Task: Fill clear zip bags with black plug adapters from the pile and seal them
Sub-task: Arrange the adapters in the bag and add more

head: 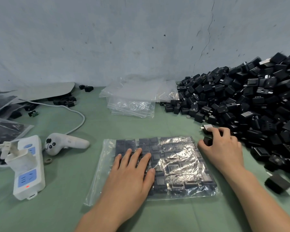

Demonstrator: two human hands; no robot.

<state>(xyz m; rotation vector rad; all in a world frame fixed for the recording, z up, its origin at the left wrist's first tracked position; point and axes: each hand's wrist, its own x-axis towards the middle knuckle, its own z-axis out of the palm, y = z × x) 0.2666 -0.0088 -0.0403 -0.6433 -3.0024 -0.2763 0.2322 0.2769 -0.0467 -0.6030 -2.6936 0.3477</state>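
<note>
Nearest the person, the left hand (129, 174) lies flat on the clear zip bag (179, 164). Its fingers are straight and spread, pressing the contents down and gripping nothing. The bag rests on the green table cloth (65, 206), directly in front of the person. It holds black adapters packed flat in rows. A strip of unfilled plastic remains along its left edge. Which edge carries the zip cannot be told.

The right hand (224, 148) sits just off the bag's far right corner. Its fingers are curled round one black adapter (208, 141), held low against the cloth. A second adapter, with a pale face (206, 127), lies just beyond its fingertips.

Governing relation: the pile (258, 97) lies to the right and beyond, touching the right hand's side of the work. The right hand is plainly the nearer one for fetching. The bag's free space lies on the opposite, left side. In my judgement the held adapter must cross the bag leftward, or enter at whichever edge is open, while the left hand steadies the rows.

To the left stand a white power strip (28, 173) and a white handheld controller (64, 144). Further back, between these and the pile, lies a stack of empty bags (132, 102).
</note>
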